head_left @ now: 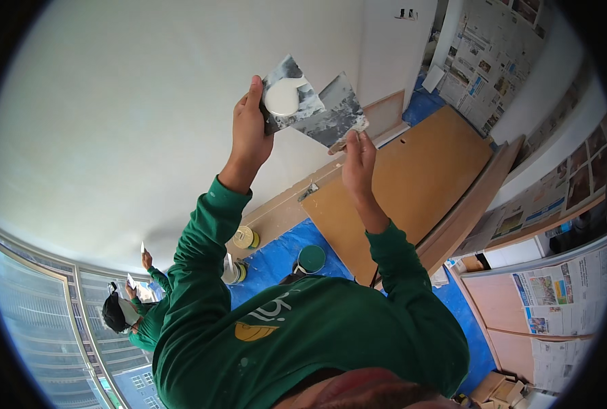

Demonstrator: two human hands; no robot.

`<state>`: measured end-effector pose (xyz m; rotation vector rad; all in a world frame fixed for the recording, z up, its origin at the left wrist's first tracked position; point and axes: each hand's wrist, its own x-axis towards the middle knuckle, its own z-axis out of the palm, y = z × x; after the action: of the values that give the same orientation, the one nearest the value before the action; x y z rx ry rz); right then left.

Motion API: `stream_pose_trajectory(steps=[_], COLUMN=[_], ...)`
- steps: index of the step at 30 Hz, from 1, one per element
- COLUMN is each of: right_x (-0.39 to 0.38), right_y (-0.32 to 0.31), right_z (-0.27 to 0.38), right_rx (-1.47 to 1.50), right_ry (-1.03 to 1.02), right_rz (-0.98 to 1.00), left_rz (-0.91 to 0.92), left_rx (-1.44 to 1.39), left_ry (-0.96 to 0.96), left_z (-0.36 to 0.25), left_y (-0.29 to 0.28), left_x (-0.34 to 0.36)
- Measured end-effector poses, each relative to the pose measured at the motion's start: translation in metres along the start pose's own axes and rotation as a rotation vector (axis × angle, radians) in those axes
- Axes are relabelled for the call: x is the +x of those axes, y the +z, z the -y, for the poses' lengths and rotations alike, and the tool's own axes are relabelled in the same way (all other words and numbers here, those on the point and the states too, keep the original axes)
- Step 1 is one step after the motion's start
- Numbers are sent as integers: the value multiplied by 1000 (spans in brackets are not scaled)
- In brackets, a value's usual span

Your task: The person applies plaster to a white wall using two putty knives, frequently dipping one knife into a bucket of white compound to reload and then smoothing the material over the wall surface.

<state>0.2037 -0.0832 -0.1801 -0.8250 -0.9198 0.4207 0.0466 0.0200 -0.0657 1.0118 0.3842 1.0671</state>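
Note:
My left hand [249, 129] is closed on the edge of a flat grey metal scraper blade [309, 103], thumb on its upper face. A thick white blob of putty [281, 99] lies on that blade. My right hand [359, 160] pinches a second wide putty knife [336, 102] by its whitish, crusted lower edge. This knife's blade is smeared with white and meets or overlaps the right edge of the left blade. Both tools are raised in front of a pale wall [147, 88]; whether either touches it I cannot tell.
A large brown board [412, 184] lies to the right, above blue floor sheeting [269, 262]. Cans [245, 237] and a green-topped bucket [311, 259] stand below my arms. At left, a co-worker [143, 320] holds tools near the wall. Newspaper [487, 61] covers surfaces at right.

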Motion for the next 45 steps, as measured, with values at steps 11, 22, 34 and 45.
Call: stream_pose_trajectory(steps=[11, 22, 34, 45], right_x=[33, 121, 290, 354], right_y=[79, 105, -70, -72], right_z=[-22, -160, -201, -139], right_rx=[1390, 1113, 117, -95], right_ry=[1027, 917, 290, -46], right_rz=[405, -39, -243, 112], left_rz=[72, 67, -251, -429], left_rx=[-193, -118, -94, -175], left_ry=[-46, -135, -132, -46], left_z=[20, 62, 157, 166], left_y=[-124, -132, -39, 63], left_x=[77, 160, 299, 348])
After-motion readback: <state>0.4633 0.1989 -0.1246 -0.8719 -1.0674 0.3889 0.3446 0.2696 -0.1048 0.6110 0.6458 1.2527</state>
